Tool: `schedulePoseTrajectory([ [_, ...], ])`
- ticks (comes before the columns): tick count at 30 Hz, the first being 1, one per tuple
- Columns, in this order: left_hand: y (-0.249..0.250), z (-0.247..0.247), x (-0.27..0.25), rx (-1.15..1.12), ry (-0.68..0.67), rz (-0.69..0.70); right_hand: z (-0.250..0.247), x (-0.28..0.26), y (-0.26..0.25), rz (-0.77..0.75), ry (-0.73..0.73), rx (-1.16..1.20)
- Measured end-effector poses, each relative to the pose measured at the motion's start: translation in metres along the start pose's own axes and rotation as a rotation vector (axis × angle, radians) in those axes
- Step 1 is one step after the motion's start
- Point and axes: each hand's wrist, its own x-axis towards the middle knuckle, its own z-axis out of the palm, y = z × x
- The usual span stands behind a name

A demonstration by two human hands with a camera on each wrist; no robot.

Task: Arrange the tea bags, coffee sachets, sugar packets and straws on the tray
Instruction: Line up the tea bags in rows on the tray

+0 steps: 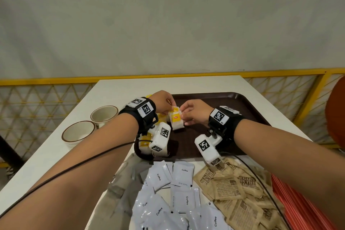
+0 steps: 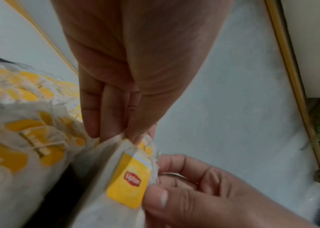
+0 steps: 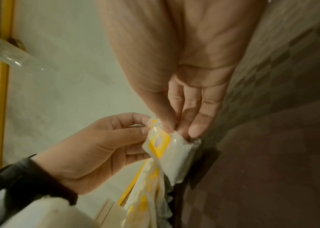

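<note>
White paper with a yellow tag marks the stack of tea bags (image 1: 176, 120), which stands on its edge over the left part of the dark brown tray (image 1: 240, 102), its lower end touching or just above the tray floor; which of the two cannot be told. The left hand (image 1: 162, 103) pinches the top of the stack from the left, thumb and fingers closed on the paper, and the right hand (image 1: 194, 111) pinches it from the right, thumb against the yellow tag in the left wrist view and fingertips (image 3: 194, 131) pressed on the stack's upper edge. Just left of the stack, at the tray's left rim, lies a loose heap of more tea bags (image 2: 18, 138), white with yellow tags and strings, partly hidden under the left wrist in the head view. The tray sits on a white table (image 1: 115, 87). Nearer the person, off the tray's near edge, a pile of white coffee sachets (image 1: 173, 188) lies beside a pile of brown sugar packets (image 1: 235, 190), and red-striped straws (image 1: 298, 203) lie at the far right of these. Two cream bowls with brown rims (image 1: 89, 125) stand on the table left of the tray, touching each other. Behind the table runs a yellow railing (image 1: 56, 80) before a pale wall.
</note>
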Motion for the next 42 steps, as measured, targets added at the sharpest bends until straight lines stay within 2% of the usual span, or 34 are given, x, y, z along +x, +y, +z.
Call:
schedulePoseTrajectory([
  [3, -0.001, 0.002, 0.003, 0.104, 0.055, 0.004, 0.001, 0.001, -0.001, 0.027, 0.029, -0.021],
  [7, -0.002, 0.005, 0.004, 0.118, 0.041, -0.004, 0.003, -0.001, -0.001, 0.079, 0.04, -0.038],
  [12, -0.002, 0.008, 0.004, 0.309, 0.097, 0.016, 0.002, -0.005, 0.0, 0.107, 0.026, -0.084],
  [19, -0.009, -0.004, 0.002, 0.252, 0.206, 0.007, 0.001, -0.01, -0.001, 0.123, -0.005, -0.128],
  [24, -0.01, 0.003, 0.0, 0.375, 0.041, -0.05, 0.006, -0.011, -0.004, 0.13, 0.009, -0.143],
  [28, -0.01, 0.01, 0.001, 0.394, -0.025, -0.047, 0.008, -0.013, -0.007, 0.11, 0.048, -0.184],
  [34, -0.004, 0.007, 0.004, 0.477, -0.051, 0.005, 0.01, -0.012, -0.002, 0.042, -0.028, -0.327],
  [38, 0.003, -0.001, 0.0, 0.616, -0.051, 0.001, 0.005, -0.008, -0.002, 0.065, -0.006, -0.246],
  [42, 0.003, -0.001, 0.001, 0.632, -0.045, -0.014, 0.007, -0.006, -0.001, 0.078, 0.013, -0.178],
])
